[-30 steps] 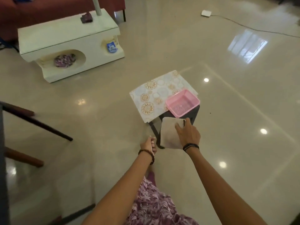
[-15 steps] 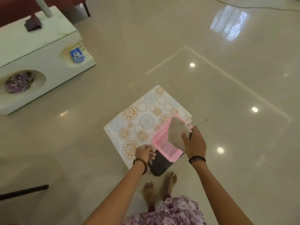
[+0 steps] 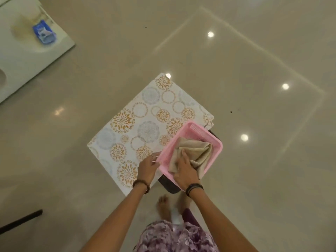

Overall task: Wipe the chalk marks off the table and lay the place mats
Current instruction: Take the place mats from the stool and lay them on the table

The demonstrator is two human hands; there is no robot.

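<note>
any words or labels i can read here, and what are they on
"UBER", partly hidden and possibly cut off, on the corner of the place mat beside the pink basket.
Blue packet on the white furniture: the print is too blurred to read.
No other text shows.

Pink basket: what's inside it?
A folded beige cloth, with the right hand on it. The pink basket floor beneath the cloth is hidden.
</note>
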